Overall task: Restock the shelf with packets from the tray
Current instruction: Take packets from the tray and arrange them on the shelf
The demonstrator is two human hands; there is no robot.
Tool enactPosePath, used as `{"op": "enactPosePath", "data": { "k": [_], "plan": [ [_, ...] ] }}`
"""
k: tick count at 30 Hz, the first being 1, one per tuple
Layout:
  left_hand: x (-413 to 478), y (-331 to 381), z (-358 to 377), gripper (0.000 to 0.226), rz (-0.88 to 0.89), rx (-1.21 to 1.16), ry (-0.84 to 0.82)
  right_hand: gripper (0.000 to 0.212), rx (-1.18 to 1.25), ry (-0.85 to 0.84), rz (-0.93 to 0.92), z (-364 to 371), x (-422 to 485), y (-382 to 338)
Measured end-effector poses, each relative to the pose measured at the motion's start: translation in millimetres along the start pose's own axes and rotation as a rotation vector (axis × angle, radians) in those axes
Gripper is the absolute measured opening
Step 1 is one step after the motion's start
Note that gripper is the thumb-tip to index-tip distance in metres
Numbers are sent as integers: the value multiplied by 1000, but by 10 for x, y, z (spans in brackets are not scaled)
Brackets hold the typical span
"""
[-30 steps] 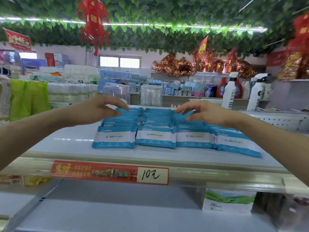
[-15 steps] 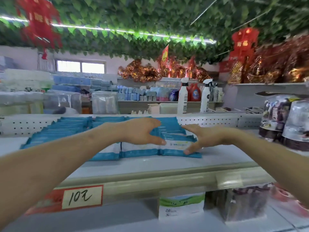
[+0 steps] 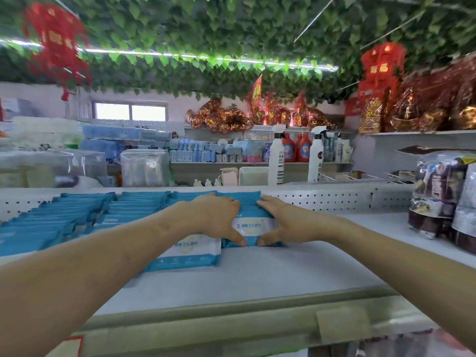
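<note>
Left hand [image 3: 216,217] and right hand [image 3: 288,224] bracket the rightmost row of blue-and-white plastic packets [image 3: 251,226] on the white metal shelf [image 3: 257,276]. Their fingers lie fairly straight along its sides and their thumbs are at its near edge, pressing rather than gripping. I'd squeeze evenly from both sides, so the row stays square with the neighbouring blue rows [image 3: 77,215] to its left. Each packet's long axis runs left to right, printed face tilted up toward the near side, while the overlapped row itself runs near to far.
</note>
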State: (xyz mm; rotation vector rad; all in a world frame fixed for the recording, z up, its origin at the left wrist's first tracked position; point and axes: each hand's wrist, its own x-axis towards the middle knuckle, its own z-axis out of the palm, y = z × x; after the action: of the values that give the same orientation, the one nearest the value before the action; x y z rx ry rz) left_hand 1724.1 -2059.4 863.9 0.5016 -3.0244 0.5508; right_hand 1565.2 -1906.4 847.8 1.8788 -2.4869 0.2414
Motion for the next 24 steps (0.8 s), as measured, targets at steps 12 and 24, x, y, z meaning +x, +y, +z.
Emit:
{"op": "enactPosePath", "data": {
  "k": [12, 24],
  "plan": [
    [425, -51, 45, 95, -153, -106, -48, 115, -12, 95, -61, 24, 327, 85],
    [499, -157, 36, 85, -118, -224, -96, 122, 1011, -7, 227, 221, 528, 254]
  ]
}}
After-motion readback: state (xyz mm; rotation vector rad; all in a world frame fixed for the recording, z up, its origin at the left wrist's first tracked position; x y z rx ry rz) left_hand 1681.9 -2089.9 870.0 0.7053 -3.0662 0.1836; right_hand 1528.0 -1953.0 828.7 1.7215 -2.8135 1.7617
